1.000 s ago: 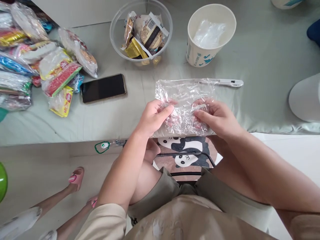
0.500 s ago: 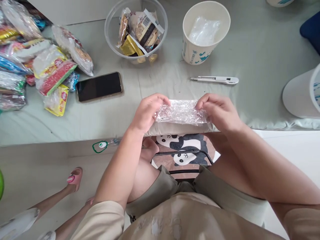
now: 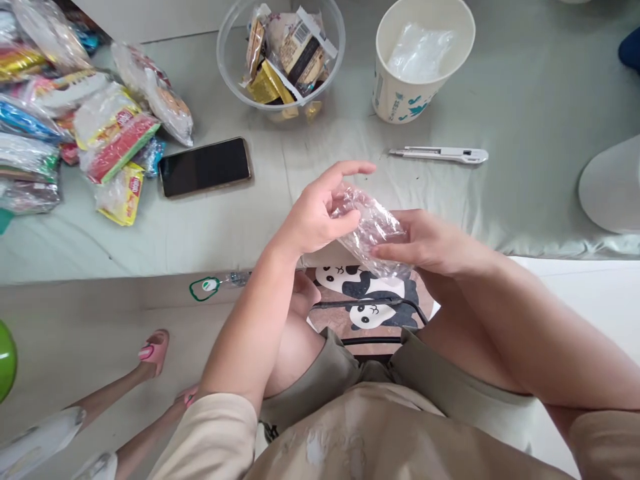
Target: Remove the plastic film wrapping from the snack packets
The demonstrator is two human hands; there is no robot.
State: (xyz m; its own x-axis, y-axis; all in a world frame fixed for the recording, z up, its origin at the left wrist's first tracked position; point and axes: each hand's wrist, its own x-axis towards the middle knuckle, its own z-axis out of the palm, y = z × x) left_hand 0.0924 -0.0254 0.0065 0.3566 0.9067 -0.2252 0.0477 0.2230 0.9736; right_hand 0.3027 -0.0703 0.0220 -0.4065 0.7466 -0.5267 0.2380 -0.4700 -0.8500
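A crinkled clear plastic bag (image 3: 373, 223) is held tilted at the front edge of the cloth-covered surface. My left hand (image 3: 320, 210) has the bag's upper left end between its thumb and curled fingers, its index finger stretched out above. My right hand (image 3: 430, 240) grips the other end, thumb in front and fingers partly behind the plastic. Beyond the hands lies a white utility knife (image 3: 440, 155). A paper cup (image 3: 400, 100) with folded clear plastic (image 3: 420, 53) inside stands farther back.
A clear round tub (image 3: 225, 73) of wrapped snacks is at the back. Left of it are a black phone (image 3: 206, 167) and a heap of snack packets (image 3: 95, 120). A white cup (image 3: 610, 187) sits at right. Another person's legs (image 3: 110, 393) show at lower left.
The plastic bag has gone from level to slanting, its right end lower. My left hand has shifted up and right with its index finger lifted; my right hand has moved lower. The view shifted slightly.
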